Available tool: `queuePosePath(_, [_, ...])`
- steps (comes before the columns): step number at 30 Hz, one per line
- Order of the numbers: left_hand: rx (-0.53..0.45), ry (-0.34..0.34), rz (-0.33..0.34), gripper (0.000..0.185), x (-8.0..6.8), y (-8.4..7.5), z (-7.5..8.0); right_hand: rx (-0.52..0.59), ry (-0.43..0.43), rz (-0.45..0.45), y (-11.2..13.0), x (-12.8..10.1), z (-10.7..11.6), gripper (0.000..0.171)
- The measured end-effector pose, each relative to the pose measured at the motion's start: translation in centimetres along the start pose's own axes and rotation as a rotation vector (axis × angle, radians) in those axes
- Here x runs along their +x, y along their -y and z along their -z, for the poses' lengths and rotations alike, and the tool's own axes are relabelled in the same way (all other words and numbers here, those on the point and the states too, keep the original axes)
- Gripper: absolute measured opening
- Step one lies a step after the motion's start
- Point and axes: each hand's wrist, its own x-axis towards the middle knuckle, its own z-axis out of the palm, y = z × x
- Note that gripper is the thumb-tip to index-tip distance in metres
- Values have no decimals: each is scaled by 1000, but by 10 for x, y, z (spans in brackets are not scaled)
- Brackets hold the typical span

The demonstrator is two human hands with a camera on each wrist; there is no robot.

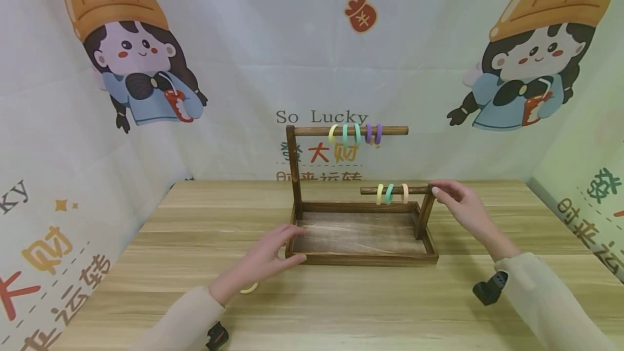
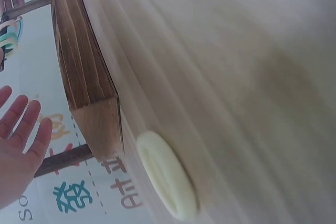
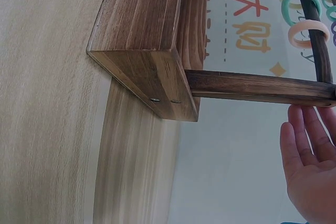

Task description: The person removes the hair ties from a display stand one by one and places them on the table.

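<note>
Wooden rack (image 1: 365, 259) stands upright on the table (image 1: 351, 313), five rings (image 1: 358, 134) hanging from its upper bar (image 1: 314, 131) and three (image 1: 405, 194) from the lower bar (image 1: 368, 191). The right hand (image 1: 463, 210) pinches the top of the short post (image 1: 425, 214); the left hand (image 1: 265, 253), fingers extended and thumb apart, is at the rack's left end. Near that hand, a pale yellow ring (image 2: 167, 176) lies on the table.
</note>
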Motion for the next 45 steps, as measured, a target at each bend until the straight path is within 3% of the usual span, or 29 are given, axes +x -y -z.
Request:
queuePosePath(18, [-160, -16, 0, 52, 48, -3, -9, 2, -8, 8, -2, 0, 0, 44])
queuePosePath(37, [-155, -48, -24, 55, 90, -18, -17, 38, 13, -7, 0, -1, 0, 46])
queuePosePath(45, [-101, -41, -11, 53, 104, -24, -20, 27, 7, -2, -1, 0, 0, 45])
